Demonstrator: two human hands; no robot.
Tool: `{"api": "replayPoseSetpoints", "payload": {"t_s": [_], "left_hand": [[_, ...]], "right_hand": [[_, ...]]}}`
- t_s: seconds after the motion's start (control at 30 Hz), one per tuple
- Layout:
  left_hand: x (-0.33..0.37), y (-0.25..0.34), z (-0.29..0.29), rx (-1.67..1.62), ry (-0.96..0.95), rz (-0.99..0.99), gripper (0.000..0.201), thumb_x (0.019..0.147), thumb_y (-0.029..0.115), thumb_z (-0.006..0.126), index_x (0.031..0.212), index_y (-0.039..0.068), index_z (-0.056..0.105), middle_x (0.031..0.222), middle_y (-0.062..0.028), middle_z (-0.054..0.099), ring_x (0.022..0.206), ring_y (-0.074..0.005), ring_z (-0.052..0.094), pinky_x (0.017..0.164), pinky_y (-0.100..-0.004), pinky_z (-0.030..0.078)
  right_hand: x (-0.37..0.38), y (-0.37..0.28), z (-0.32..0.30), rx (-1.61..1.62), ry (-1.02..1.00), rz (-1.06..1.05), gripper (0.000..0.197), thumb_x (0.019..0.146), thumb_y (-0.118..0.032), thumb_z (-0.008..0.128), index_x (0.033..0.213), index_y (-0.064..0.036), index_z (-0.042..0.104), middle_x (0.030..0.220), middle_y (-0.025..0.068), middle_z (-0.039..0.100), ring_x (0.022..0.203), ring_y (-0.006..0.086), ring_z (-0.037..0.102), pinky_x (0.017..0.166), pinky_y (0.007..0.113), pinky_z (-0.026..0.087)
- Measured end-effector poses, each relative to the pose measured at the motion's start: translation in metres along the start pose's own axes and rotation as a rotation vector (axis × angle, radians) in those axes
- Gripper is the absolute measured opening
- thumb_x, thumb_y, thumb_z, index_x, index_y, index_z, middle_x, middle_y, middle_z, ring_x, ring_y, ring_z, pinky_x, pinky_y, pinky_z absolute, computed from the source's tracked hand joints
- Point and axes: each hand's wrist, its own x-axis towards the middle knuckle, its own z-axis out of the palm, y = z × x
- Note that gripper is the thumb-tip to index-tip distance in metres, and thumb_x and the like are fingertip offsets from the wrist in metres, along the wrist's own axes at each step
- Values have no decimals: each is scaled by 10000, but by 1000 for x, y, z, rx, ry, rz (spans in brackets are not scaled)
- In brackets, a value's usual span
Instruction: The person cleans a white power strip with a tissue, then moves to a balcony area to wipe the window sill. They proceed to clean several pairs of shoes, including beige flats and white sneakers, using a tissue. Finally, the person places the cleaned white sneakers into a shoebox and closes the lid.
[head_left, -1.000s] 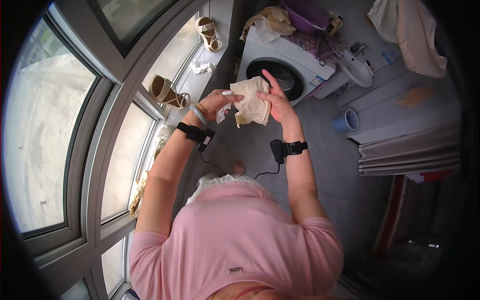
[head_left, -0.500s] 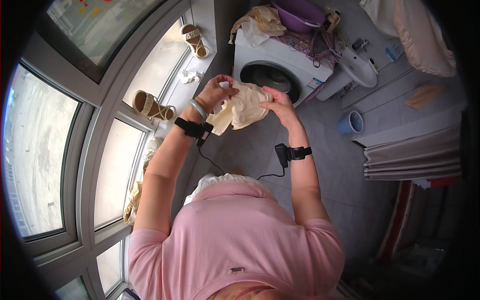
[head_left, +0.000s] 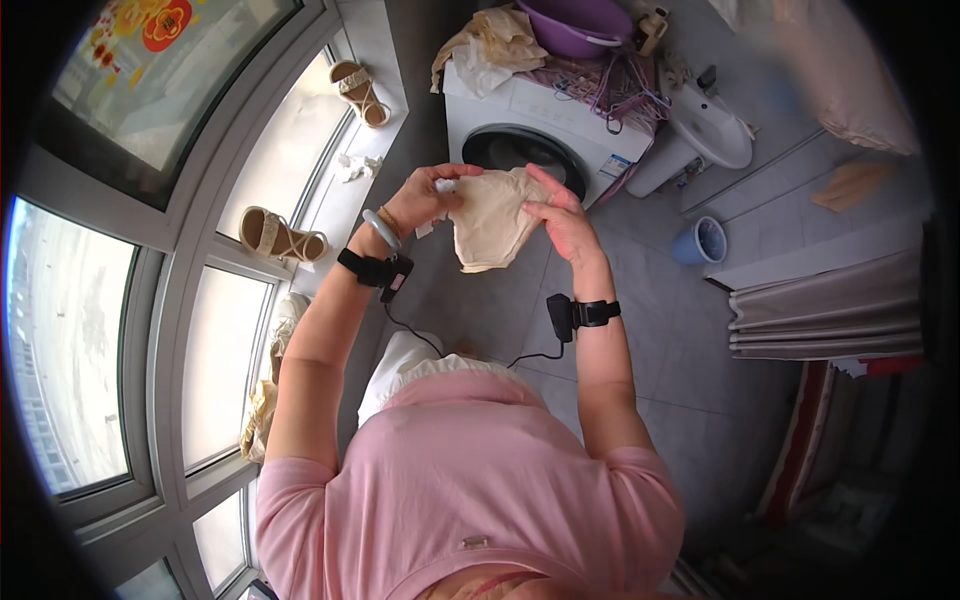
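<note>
Between my two hands a thin cream cloth (head_left: 492,222) is spread out, its lower edge hanging free. My left hand (head_left: 422,198) pinches its upper left corner between thumb and fingers. A scrap of something white shows under that hand, too small to name. On the right edge of the cloth, my right hand (head_left: 562,218) grips with the thumb in front and the fingers partly behind. The cloth is held in the air in front of the washing machine (head_left: 500,100), covering part of its round door.
On the machine lie crumpled beige cloths (head_left: 497,42), a purple basin (head_left: 578,28) and a tangle of hangers (head_left: 612,92). A washbasin (head_left: 712,128) and a blue bin (head_left: 700,242) stand to the right. Sandals (head_left: 280,236) and crumpled tissue (head_left: 357,167) rest on the window ledge.
The cloth has gone from bunched, with a flap hanging at the left, to flatter and stretched between my hands. My left hand has shifted slightly left and the view has moved a little.
</note>
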Motion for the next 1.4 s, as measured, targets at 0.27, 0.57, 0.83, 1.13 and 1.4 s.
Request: {"api": "replayPoseSetpoints", "payload": {"t_s": [0.27, 0.57, 0.83, 1.13, 1.4], "left_hand": [[50, -32, 12, 470, 224, 239, 309, 762, 55, 592, 1063, 52, 661, 803, -12, 636, 696, -148, 605, 675, -284, 507], [129, -14, -11, 266, 34, 342, 489, 699, 146, 797, 1143, 60, 612, 1088, -56, 552, 787, -139, 593, 627, -252, 495], [179, -18, -49, -154, -271, -31, 478, 739, 200, 816, 1138, 15, 630, 943, -34, 677, 775, -75, 614, 617, -208, 490], [201, -7, -87, -402, -117, -91, 351, 808, 188, 736, 1115, 54, 628, 850, 11, 658, 610, -22, 566, 409, -180, 408], [210, -4, -113, -256, -30, 72, 484, 748, 197, 796, 1159, 31, 603, 937, -8, 663, 777, -52, 606, 520, -184, 461]], "right_hand": [[16, -7, -15, -485, 40, 62, 477, 755, -75, 723, 1202, 34, 598, 1290, 120, 547, 1060, 191, 599, 914, 302, 463], [55, -35, -56, -1103, 334, -323, 285, 777, -179, 727, 961, 36, 691, 918, 54, 680, 825, 145, 623, 792, 258, 480], [112, -80, -38, -624, 228, -59, 201, 823, -157, 716, 929, 5, 664, 807, 1, 641, 769, 60, 566, 681, 223, 452], [162, -57, -29, -302, 83, 8, 499, 789, -110, 725, 1229, 8, 522, 1115, 62, 621, 1014, 139, 582, 895, 280, 448], [219, -47, -37, -290, 182, -74, 208, 847, -95, 684, 1033, -5, 658, 951, 10, 677, 849, 83, 615, 765, 241, 488]]}}
